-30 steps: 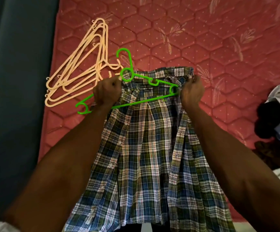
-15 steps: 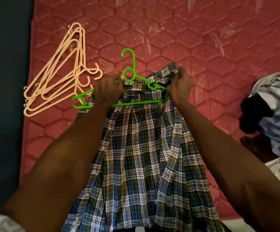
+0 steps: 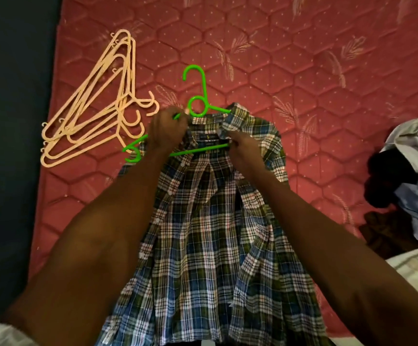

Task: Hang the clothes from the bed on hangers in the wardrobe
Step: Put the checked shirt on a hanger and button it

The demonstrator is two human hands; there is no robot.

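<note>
While plaid shirt (image 3: 210,221) lies on red bed (image 3: 302,71), left hand (image 3: 168,131) grips collar and green hanger (image 3: 198,108); right hand (image 3: 242,146) pinches collar. Left hanger arm sticks out bare; shirt may slip off if lifted.
</note>
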